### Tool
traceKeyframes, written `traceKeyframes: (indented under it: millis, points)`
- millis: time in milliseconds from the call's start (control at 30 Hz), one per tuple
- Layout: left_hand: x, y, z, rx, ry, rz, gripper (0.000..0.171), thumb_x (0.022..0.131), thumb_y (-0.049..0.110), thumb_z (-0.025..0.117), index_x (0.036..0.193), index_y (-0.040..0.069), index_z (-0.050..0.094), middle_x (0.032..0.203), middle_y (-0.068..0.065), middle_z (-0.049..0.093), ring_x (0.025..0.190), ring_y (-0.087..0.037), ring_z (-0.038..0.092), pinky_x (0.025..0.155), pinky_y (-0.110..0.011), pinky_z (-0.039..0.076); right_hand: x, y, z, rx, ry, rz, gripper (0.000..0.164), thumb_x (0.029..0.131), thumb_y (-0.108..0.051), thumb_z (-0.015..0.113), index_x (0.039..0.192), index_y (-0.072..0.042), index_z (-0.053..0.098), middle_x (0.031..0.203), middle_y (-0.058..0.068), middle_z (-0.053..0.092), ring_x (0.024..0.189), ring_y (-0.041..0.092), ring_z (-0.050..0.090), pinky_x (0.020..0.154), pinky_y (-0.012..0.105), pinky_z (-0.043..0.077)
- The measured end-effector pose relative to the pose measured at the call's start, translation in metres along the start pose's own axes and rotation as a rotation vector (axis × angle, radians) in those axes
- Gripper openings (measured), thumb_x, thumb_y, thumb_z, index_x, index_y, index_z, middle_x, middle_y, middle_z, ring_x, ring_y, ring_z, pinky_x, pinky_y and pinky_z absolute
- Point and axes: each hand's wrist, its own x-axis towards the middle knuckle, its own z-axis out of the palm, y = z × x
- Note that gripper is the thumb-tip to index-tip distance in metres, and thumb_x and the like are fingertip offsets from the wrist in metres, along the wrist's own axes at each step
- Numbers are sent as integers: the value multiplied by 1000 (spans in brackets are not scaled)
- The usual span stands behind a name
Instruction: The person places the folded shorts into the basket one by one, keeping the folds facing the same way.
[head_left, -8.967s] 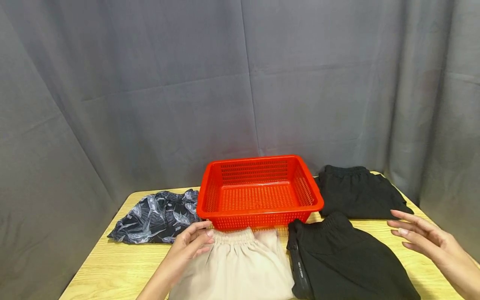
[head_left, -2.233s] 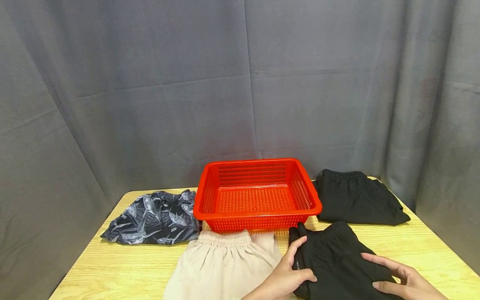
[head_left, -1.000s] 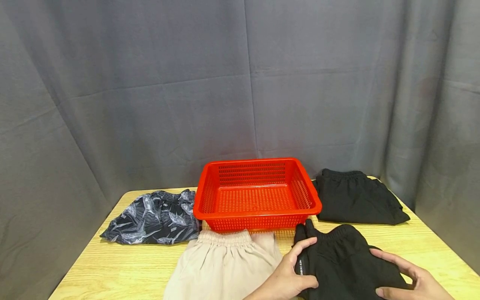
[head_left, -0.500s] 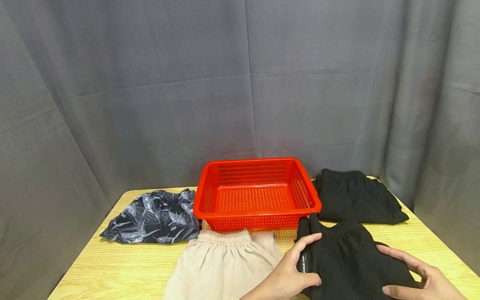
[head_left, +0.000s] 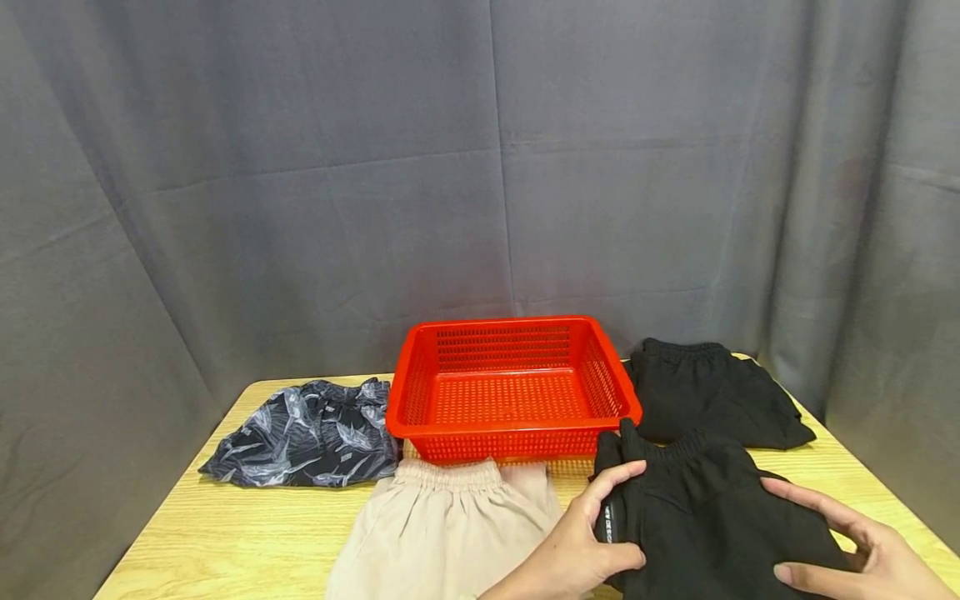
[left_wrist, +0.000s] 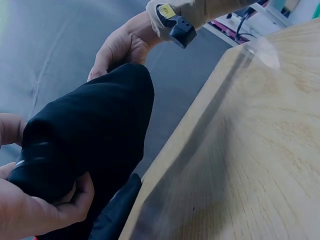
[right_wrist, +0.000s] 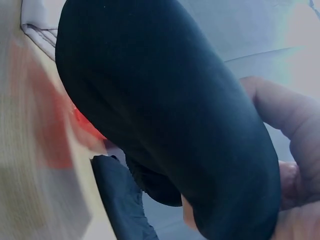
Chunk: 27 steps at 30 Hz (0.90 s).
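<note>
Folded black shorts (head_left: 720, 517) with an elastic waistband and a pale-lettered strip along the left side are gripped by both hands at front right. My left hand (head_left: 573, 537) grips their left edge, thumb and fingers on either side of the cloth. At the opposite edge, my right hand (head_left: 862, 542) grips the cloth the same way. The left wrist view shows the black shorts (left_wrist: 95, 125) held up off the tabletop; the right wrist view shows the underside of the black shorts (right_wrist: 165, 110). Fingers under the cloth are partly hidden.
A red plastic basket (head_left: 513, 429) stands at the back centre with nothing in it. Beige pants (head_left: 450, 533) lie in front of it, dark leaf-patterned shorts (head_left: 315, 433) to its left, another folded black garment (head_left: 716, 400) to its right. A grey curtain (head_left: 480, 167) hangs behind the wooden table (head_left: 217, 533).
Both hands, earlier apart from the cloth, now grip the black shorts. Over the last second the shorts have moved right and slightly up in the head view. The basket and other clothes stay put.
</note>
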Motion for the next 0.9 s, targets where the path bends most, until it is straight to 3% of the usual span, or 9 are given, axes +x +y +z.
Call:
traceKeyframes:
  millis: [167, 300, 567, 700, 800, 867, 900]
  points:
    - [0, 4, 2, 34, -29, 33, 80, 75, -18, 51, 148, 12, 36, 123, -7, 59, 104, -12, 61, 87, -27, 50, -1, -3, -3, -98, 44, -21, 76, 80, 2, 74, 147, -12, 41, 133, -23, 49, 96, 6, 61, 69, 26, 51]
    - [0, 4, 3, 5, -40, 70, 82, 74, -19, 50, 148, 10, 34, 128, -11, 56, 106, -13, 60, 89, -27, 48, 0, -5, -6, -168, 77, -4, 75, 80, -3, 77, 146, -14, 44, 134, -26, 47, 103, -4, 52, 67, 25, 49]
    - [0, 12, 4, -48, -6, 85, 85, 71, -23, 49, 148, 9, 34, 127, -12, 55, 104, -15, 60, 85, -27, 50, 3, -17, -1, -114, 96, -20, 76, 80, 0, 75, 147, -14, 42, 134, -25, 46, 88, 8, 63, 64, 28, 53]
    - [-1, 17, 1, -34, 36, 54, 87, 69, -23, 49, 148, 12, 36, 126, -10, 54, 104, -15, 59, 84, -25, 50, 6, -23, 0, -145, 107, -30, 76, 82, -3, 76, 148, -16, 42, 138, -25, 43, 110, -5, 50, 69, 20, 49]
    - [-1, 20, -1, -30, 53, 43, 88, 69, -23, 49, 148, 13, 37, 129, -10, 52, 105, -16, 58, 85, -25, 49, 7, -28, 0, -182, 109, -22, 75, 82, -6, 76, 148, -18, 41, 139, -28, 40, 90, -2, 56, 71, 13, 42]
    - [-1, 22, -3, -32, 62, 37, 88, 69, -23, 50, 148, 14, 36, 131, -11, 50, 107, -17, 58, 86, -26, 49, 10, -31, 1, -194, 101, -1, 76, 83, -10, 76, 149, -21, 40, 139, -31, 38, 63, 3, 51, 70, 13, 39]
    - [-1, 22, -4, -36, 67, 31, 88, 69, -23, 50, 148, 14, 36, 132, -11, 49, 107, -18, 58, 86, -27, 49, 11, -32, 1, -210, 100, 11, 76, 83, -12, 76, 149, -23, 40, 138, -32, 37, 60, 1, 49, 70, 13, 38]
